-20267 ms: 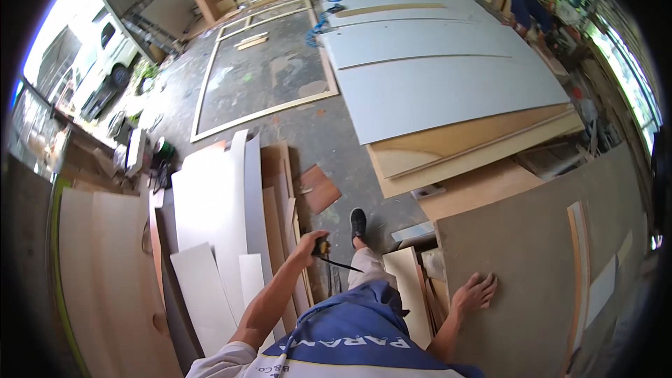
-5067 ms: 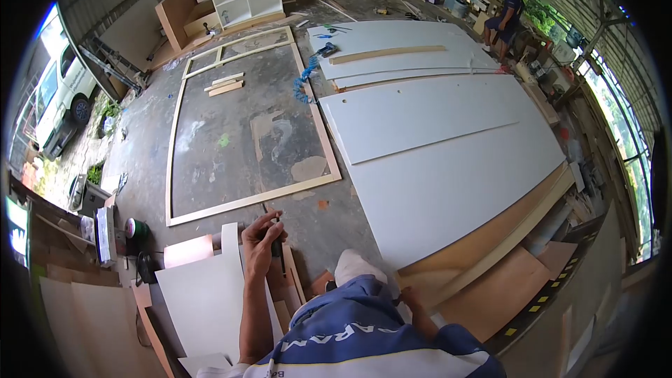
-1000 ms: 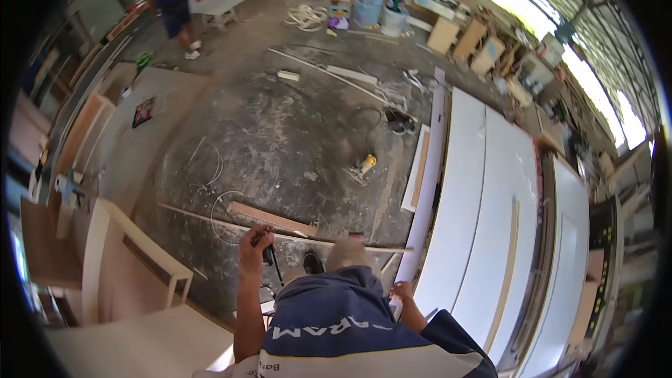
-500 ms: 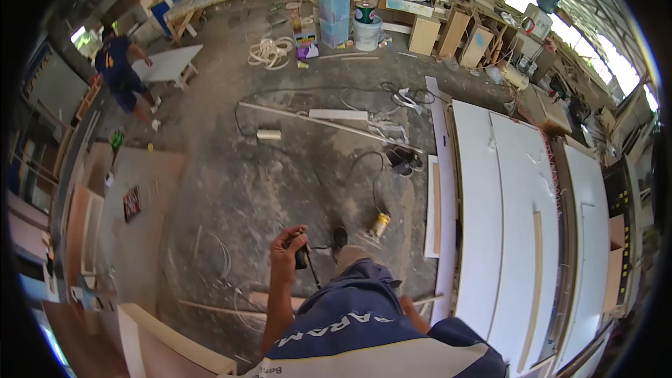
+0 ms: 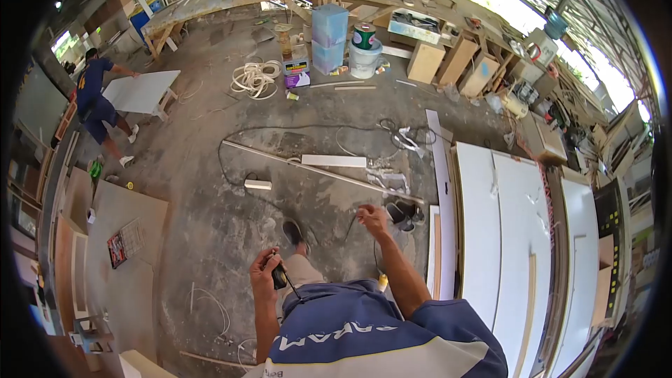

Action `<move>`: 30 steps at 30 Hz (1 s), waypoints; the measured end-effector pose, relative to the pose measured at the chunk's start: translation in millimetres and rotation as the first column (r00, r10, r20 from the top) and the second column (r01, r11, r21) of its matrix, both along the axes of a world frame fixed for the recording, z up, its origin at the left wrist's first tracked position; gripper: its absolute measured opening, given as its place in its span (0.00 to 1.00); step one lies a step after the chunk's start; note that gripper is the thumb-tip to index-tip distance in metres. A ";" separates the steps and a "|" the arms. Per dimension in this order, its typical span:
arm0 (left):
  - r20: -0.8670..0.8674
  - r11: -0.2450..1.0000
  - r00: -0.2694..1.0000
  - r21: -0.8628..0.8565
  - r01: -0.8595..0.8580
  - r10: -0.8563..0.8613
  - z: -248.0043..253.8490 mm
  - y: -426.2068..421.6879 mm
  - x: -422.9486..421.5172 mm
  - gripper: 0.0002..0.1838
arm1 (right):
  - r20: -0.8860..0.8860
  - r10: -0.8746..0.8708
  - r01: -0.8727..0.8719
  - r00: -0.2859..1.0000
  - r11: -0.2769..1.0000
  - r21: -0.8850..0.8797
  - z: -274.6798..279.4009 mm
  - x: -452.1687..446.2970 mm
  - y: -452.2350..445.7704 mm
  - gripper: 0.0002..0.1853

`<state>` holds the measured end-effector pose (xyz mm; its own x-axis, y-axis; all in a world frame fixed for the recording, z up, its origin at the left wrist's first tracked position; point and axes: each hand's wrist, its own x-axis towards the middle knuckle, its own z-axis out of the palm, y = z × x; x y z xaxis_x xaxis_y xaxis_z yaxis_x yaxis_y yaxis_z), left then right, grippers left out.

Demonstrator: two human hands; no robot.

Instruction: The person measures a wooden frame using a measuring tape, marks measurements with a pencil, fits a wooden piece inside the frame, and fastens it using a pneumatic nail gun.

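A stained concrete floor (image 5: 203, 238) is spread beneath an open-sided workshop roof, strewn with cable and offcuts. Nearest, at the waist, what appears to be a black tape measure (image 5: 279, 277) is gripped in the left hand (image 5: 264, 266), the fingers wrapped over its top; a thin dark strap (image 5: 292, 290) is seen slanting down from it toward the shirt. The left elbow is bent, with the forearm raised close beside the body. The right arm is reached forward and slightly inward, and the right hand (image 5: 372, 220) is held over the floor with its fingers loosely bent; no object can be made out in it, though whether something small is pinched cannot be told.

One shoe (image 5: 291, 228) is planted ahead, so the step in hand is judged to be walking with the tape measure carried along. For the next footfall, care seems called for around the dark cable (image 5: 280, 128) and the long thin strip (image 5: 322, 171) lying across the way. Black footwear (image 5: 404, 215) is seen just beyond the right hand, with white panels (image 5: 479, 224) farther to the right. At the far left, a low white table (image 5: 143, 91) is being leaned over by a co-worker (image 5: 98, 91).
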<state>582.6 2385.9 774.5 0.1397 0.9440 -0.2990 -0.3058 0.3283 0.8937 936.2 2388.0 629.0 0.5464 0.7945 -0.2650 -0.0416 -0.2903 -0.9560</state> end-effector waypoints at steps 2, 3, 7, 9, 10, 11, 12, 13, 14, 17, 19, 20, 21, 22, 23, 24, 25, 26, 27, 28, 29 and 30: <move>0.018 0.999 0.999 -0.032 -0.040 0.041 -3.2 48.8 9.5 0.13 | -0.036 0.077 -0.077 0.996 0.997 0.010 -7.2 -1.0 48.9 0.11; 0.016 0.998 0.998 -0.026 -0.062 0.062 -6.2 78.0 12.2 0.13 | 0.014 0.183 -0.181 0.983 0.980 -0.089 -21.2 1.0 72.7 0.11; 0.018 0.994 0.994 0.003 -0.107 0.107 -5.9 211.6 20.1 0.11 | 0.227 0.366 -0.252 0.902 0.876 -0.410 -170.8 37.3 125.5 0.09; 0.010 0.994 0.996 0.051 -0.094 0.094 13.0 282.8 22.4 0.11 | 0.266 0.559 -0.246 0.786 0.676 -0.694 -139.2 49.3 148.5 0.06; -0.001 0.993 0.998 0.102 -0.064 0.064 23.8 319.5 27.9 0.11 | 0.191 0.424 -0.193 0.885 0.710 -0.678 -153.5 57.2 156.7 0.06; -0.051 0.990 0.995 0.120 -0.077 0.084 34.9 353.7 32.2 0.11 | 0.103 0.273 -0.136 0.956 0.730 -0.670 -167.3 63.5 154.5 0.06; -0.050 0.990 0.994 0.108 -0.095 0.101 42.2 385.7 38.3 0.11 | -0.075 0.153 -0.169 0.985 0.818 -0.549 -158.0 69.9 160.6 0.06; -0.069 0.985 0.994 0.157 -0.067 0.079 49.1 414.7 40.5 0.11 | -0.282 0.038 -0.160 0.959 0.892 -0.422 -145.6 66.2 158.7 0.07; -0.098 0.978 0.994 0.208 -0.026 0.048 55.4 441.3 39.5 0.12 | -0.304 0.031 -0.167 0.952 0.887 -0.431 -139.0 62.0 164.0 0.07; -0.056 0.980 0.996 0.184 0.075 -0.066 84.0 503.0 56.9 0.11 | 0.007 0.011 -0.005 1.000 0.836 -0.549 -114.4 45.3 190.8 0.07; -0.073 0.979 0.992 0.167 0.115 -0.104 77.4 533.7 70.8 0.11 | 0.016 0.023 -0.006 1.000 0.720 -0.694 -69.3 37.6 223.2 0.07; -0.079 0.976 0.988 0.166 0.141 -0.129 72.9 548.8 77.2 0.11 | 0.012 0.018 -0.005 1.000 0.716 -0.698 -92.1 39.3 222.3 0.07; -0.071 0.977 0.985 0.139 0.164 -0.156 66.2 562.4 83.4 0.11 | 0.183 0.262 -0.102 0.948 0.791 -0.603 -119.4 40.4 216.8 0.07; -0.074 0.978 0.986 0.134 0.161 -0.152 64.4 574.0 91.6 0.11 | 0.093 0.191 -0.097 0.977 0.792 -0.603 -105.4 36.7 236.4 0.07; -0.042 0.981 0.986 0.099 0.164 -0.161 61.0 585.1 100.3 0.12 | 0.007 0.114 -0.086 0.993 0.791 -0.606 -92.8 33.0 255.0 0.07; -0.012 0.983 0.986 0.066 0.168 -0.168 56.3 598.4 107.6 0.12 | 0.000 0.121 -0.096 0.993 0.788 -0.608 -86.1 33.7 273.1 0.07; -0.044 0.982 0.983 0.057 0.182 -0.180 50.9 614.9 113.0 0.13 | -0.017 0.107 -0.093 0.994 0.764 -0.638 -82.2 34.2 292.5 0.07; -0.052 0.982 0.983 0.060 0.178 -0.175 45.3 631.7 118.2 0.13 | -0.031 0.092 -0.090 0.995 0.742 -0.665 -80.0 35.7 312.9 0.06; -0.057 0.979 0.979 0.051 0.198 -0.195 40.8 653.2 124.8 0.13 | -0.044 0.078 -0.087 0.996 0.718 -0.690 -83.0 39.9 335.6 0.06; -0.061 0.975 0.975 0.043 0.217 -0.215 40.2 677.5 132.1 0.14 | -0.057 0.065 -0.086 0.996 0.694 -0.715 -83.5 45.2 360.2 0.06; -0.042 0.975 0.975 0.031 0.220 -0.219 40.5 702.6 138.2 0.13 | -0.069 0.051 -0.085 0.996 0.671 -0.736 -85.4 50.0 386.3 0.06; -0.051 0.976 0.976 0.040 0.213 -0.211 41.0 730.7 143.9 0.13 | -0.075 0.058 -0.095 0.995 0.679 -0.728 -90.1 57.1 410.5 0.06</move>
<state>726.5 3116.5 815.6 0.3255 0.9069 -0.2676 -0.1914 0.3404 0.9206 993.3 2798.5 538.9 0.4662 0.3772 -0.8002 -0.0221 -0.8993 -0.4368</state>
